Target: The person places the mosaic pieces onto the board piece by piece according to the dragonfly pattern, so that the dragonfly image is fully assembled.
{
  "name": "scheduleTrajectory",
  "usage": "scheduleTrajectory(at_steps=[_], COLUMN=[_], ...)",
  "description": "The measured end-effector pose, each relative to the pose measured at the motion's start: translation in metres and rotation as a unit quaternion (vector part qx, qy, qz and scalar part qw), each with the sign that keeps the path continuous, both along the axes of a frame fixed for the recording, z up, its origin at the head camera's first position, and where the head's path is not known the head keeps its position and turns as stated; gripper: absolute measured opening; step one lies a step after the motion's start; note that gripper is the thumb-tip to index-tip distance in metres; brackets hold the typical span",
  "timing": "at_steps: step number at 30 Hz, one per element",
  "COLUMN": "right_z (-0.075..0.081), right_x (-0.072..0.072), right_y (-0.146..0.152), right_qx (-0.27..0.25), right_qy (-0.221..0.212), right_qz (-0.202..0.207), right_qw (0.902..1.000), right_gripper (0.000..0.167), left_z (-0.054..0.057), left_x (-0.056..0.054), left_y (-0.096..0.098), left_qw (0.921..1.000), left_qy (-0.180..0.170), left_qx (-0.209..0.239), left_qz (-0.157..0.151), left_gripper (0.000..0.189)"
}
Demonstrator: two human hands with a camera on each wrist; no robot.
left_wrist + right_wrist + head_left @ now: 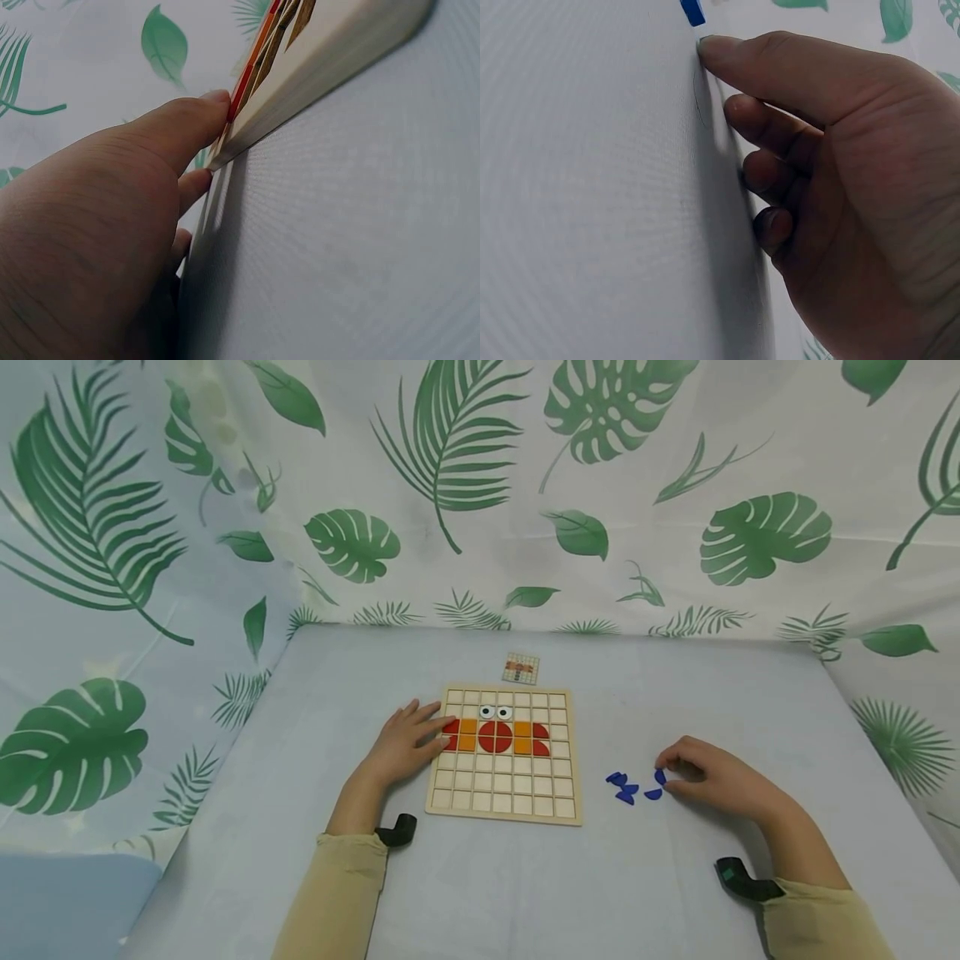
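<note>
Fingers of our left hand (401, 743) lie loosely spread, with thumb and forefinger resting on the left edge of the wooden board (503, 783) beside red pieces (452, 729). We take this as a steadying touch. Pale, smooth-edged and cut into square recesses, the board carries, left to right, orange squares (467, 727), a red disc (488, 729) of quarter pieces below two round eyes (487, 712), then more orange and rounded red. Just past its far edge lies a small card (521, 667) with a gridded figure, too small for us to read closely.

Off the board's right edge, thin curved blue pieces (628, 789) lie heaped on the matt grey surface (510, 893). Our right hand (701, 777) holds thumb and forefinger narrow, pinching one blue piece (660, 777); we cannot tell whether it is lifted. We judge that picking up is in hand; the next move calls for a light, level grip and a turn matching a recess.
</note>
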State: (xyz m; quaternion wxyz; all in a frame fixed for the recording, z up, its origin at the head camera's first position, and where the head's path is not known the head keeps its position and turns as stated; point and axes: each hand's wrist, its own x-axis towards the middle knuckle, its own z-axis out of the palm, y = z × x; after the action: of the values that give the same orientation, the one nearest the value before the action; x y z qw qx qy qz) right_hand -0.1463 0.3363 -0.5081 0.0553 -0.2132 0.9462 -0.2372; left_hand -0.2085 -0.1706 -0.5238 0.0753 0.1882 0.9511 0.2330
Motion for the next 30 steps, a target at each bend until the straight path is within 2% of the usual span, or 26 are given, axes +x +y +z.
scheduleTrajectory(at_steps=[8, 15, 20, 30], right_z=[0.002, 0.008, 0.018, 0.043], right_x=[0.002, 0.001, 0.0, -0.006], right_y=[-0.001, -0.005, -0.013, -0.048], right_qx=[-0.012, -0.005, -0.012, -0.025], right_qy=[0.017, -0.002, 0.0, -0.014], right_qz=[-0.003, -0.031, -0.049, -0.046], right_qw=[0.9998, 0.9995, 0.9987, 0.9985], right_gripper=[0.024, 0.022, 0.023, 0.023], left_z=[0.001, -0.001, -0.002, -0.004], left_x=[0.0, 0.0, -0.001, 0.0], left_y=[0.0, 0.0, 0.0, 0.0], left_qw=[1.0, 1.0, 1.0, 1.0], left_qy=[0.001, -0.001, 0.003, 0.007], left_qx=[0.005, -0.004, -0.002, -0.004], left_qz=[-0.004, 0.002, 0.001, 0.003], left_gripper=[0.048, 0.048, 0.048, 0.047])
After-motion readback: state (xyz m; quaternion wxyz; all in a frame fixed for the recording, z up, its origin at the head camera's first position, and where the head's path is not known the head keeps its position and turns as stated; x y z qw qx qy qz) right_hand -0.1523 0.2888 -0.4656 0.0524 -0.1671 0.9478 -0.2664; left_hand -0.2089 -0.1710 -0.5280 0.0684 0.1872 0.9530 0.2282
